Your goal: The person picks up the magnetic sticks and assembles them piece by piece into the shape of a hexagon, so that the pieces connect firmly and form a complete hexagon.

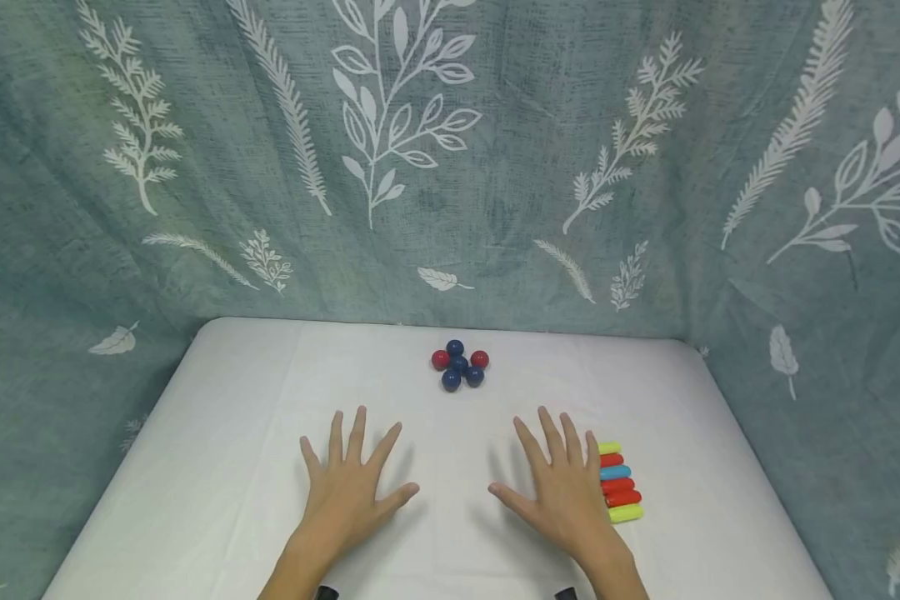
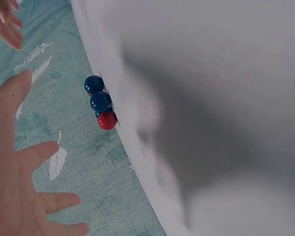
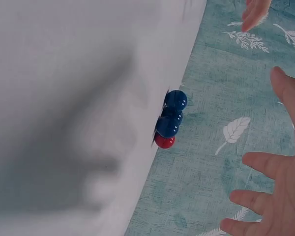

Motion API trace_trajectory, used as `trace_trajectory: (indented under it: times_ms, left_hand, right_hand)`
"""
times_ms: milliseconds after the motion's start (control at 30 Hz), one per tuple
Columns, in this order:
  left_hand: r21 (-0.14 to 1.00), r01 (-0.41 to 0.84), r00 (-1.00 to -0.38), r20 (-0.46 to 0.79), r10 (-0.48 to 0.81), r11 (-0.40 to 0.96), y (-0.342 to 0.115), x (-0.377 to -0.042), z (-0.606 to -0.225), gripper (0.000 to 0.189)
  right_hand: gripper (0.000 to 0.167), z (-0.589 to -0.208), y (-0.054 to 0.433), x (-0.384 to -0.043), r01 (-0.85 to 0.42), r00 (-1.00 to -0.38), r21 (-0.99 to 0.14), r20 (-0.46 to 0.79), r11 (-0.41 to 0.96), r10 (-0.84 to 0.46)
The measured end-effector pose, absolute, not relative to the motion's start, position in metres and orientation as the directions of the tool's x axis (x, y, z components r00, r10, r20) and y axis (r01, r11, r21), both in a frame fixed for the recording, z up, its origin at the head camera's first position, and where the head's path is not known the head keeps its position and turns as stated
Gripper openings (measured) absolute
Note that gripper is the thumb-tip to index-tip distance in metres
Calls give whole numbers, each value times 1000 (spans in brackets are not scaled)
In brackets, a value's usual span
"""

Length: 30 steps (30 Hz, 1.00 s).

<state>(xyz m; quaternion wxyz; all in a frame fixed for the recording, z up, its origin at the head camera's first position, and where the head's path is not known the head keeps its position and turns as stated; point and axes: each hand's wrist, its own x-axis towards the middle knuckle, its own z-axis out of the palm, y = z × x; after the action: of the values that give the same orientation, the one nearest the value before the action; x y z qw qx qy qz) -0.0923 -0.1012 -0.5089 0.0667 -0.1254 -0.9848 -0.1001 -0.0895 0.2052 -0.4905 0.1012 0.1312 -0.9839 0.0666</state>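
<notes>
Both hands have their fingers spread and hold nothing. My left hand [image 1: 345,500] is over the left half of the white table, thumb pointing right. Opposite it, my right hand [image 1: 566,504] has its thumb pointing left. Beyond the fingertips, near the table's far edge, sits a cluster of glossy balls: several dark blue balls [image 1: 452,380] and two red balls [image 1: 480,359]. Just right of the right hand lie short, rounded sticks in a row: red sticks [image 1: 624,497], a blue stick [image 1: 616,472] and yellow sticks [image 1: 626,513]. The hand covers their left ends in the head view.
A white cloth covers the table [image 1: 217,433], whose far corners are rounded. Behind it and at both sides hangs a green-blue curtain [image 1: 495,167] with white leaf prints. Shadows of the hands fall on the cloth.
</notes>
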Motion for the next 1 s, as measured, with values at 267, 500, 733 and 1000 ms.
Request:
trace_trajectory:
  times_ms: [267, 500, 733, 1000]
  left_hand:
    - [264, 284, -954, 179, 242, 922, -96, -111, -502, 79]
    - [304, 312, -944, 204, 258, 900, -92, -134, -502, 72]
    - [354, 319, -945, 188, 267, 879, -88, -159, -511, 67]
    - [468, 308, -951, 185, 249, 828, -71, -185, -516, 60]
  right_hand:
    - [80, -483, 217, -85, -350, -907, -205, 318, 914, -276]
    - [74, -478, 237, -80, -450, -852, -330, 438, 830, -287]
    - [73, -478, 259, -77, -508, -817, -408, 506, 758, -275]
    - [61, -481, 288, -72, -369, -900, -509, 406, 777, -161]
